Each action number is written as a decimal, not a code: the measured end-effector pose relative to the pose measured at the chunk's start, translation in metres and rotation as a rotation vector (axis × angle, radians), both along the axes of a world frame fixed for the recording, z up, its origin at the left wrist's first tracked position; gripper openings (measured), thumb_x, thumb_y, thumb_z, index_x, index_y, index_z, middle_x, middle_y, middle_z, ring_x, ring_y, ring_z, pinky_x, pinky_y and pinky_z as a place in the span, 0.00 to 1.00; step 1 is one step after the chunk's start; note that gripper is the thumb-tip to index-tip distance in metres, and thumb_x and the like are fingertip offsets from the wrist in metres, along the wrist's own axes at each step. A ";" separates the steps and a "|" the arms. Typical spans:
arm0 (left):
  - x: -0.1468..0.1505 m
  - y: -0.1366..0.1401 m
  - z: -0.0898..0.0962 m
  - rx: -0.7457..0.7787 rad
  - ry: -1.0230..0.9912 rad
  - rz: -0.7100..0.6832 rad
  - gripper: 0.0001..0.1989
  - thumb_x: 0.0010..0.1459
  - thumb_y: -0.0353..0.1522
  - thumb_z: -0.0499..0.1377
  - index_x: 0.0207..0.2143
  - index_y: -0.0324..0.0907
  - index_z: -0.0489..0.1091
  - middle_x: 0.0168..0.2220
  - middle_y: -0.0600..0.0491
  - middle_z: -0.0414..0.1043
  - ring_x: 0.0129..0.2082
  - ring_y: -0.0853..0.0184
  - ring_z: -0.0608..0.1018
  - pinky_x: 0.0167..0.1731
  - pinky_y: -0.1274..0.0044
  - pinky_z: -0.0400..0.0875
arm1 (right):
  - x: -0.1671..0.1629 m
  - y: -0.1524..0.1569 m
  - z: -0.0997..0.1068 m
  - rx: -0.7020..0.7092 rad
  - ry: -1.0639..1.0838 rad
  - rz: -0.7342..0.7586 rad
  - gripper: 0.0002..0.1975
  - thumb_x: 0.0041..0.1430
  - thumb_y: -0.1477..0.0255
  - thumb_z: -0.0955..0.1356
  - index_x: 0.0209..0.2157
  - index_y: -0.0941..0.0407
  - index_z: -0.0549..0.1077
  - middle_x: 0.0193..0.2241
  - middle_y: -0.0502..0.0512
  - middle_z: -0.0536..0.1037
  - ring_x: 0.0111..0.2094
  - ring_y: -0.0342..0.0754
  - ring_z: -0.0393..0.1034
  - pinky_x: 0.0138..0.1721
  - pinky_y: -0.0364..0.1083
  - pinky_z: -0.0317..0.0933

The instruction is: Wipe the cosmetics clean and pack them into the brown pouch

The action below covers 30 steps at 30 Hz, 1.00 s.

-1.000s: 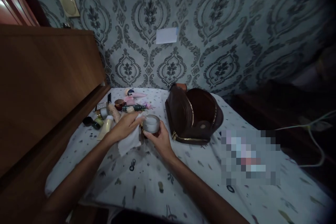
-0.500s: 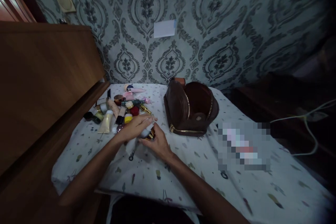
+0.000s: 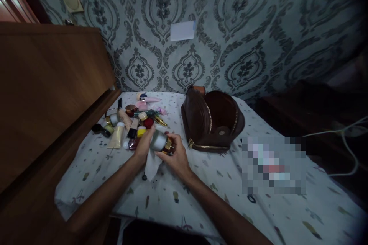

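Near the table's middle, my right hand [image 3: 180,160] is closed around the gold-banded end of a frosted cosmetic bottle [image 3: 158,141], which lies tilted between my hands. My left hand [image 3: 143,146] presses a white wipe [image 3: 152,166] against the bottle's pale end, and the wipe's loose end hangs below. Just left of my left hand are a dark red container [image 3: 133,144], a yellow-lidded jar [image 3: 141,131] and a cream tube [image 3: 116,137] with a white cap. To the right of my hands stands a brown cosmetic bag [image 3: 202,130], unzipped and gaping.
Several more cosmetics, among them a red round container [image 3: 148,123] and a gold tube [image 3: 160,121], spread over the patterned tablecloth [image 3: 195,195]. A blurred-out item [image 3: 273,164] lies at right. A wooden cabinet [image 3: 51,84] borders the left side; papered wall stands behind.
My left hand has shifted from over the bottle to its left side, uncovering the pale body. The wipe now hangs lower. My right hand still grips the gold-banded end.
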<state>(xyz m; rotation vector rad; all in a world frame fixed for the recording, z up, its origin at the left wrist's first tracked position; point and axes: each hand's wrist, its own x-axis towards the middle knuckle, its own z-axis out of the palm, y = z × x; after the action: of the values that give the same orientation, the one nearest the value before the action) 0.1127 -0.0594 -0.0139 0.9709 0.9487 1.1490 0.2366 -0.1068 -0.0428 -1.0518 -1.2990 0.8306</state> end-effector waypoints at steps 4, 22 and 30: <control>0.003 -0.007 -0.003 0.060 -0.023 -0.010 0.32 0.54 0.58 0.58 0.44 0.39 0.73 0.49 0.43 0.77 0.53 0.54 0.76 0.53 0.68 0.70 | 0.001 0.001 0.002 -0.022 0.053 -0.022 0.28 0.43 0.66 0.77 0.46 0.53 0.66 0.43 0.55 0.75 0.41 0.51 0.74 0.40 0.48 0.71; -0.041 0.014 0.000 0.314 0.440 -0.276 0.24 0.54 0.49 0.63 0.45 0.41 0.76 0.35 0.50 0.79 0.38 0.58 0.79 0.42 0.70 0.73 | 0.009 0.012 0.004 -0.221 0.361 -0.071 0.22 0.53 0.53 0.71 0.40 0.54 0.68 0.33 0.50 0.74 0.22 0.43 0.67 0.22 0.43 0.64; -0.025 -0.012 0.018 0.801 0.637 -0.139 0.21 0.65 0.45 0.53 0.52 0.45 0.74 0.54 0.46 0.73 0.56 0.56 0.71 0.58 0.67 0.62 | 0.003 0.007 0.000 -0.070 0.029 -0.056 0.23 0.48 0.63 0.73 0.46 0.55 0.70 0.38 0.54 0.77 0.37 0.50 0.73 0.38 0.48 0.69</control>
<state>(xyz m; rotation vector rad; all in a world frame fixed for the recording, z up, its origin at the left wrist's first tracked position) 0.0879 -0.0718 0.0041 2.1054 0.8843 1.1291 0.2400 -0.1001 -0.0428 -1.1230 -1.2184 0.8509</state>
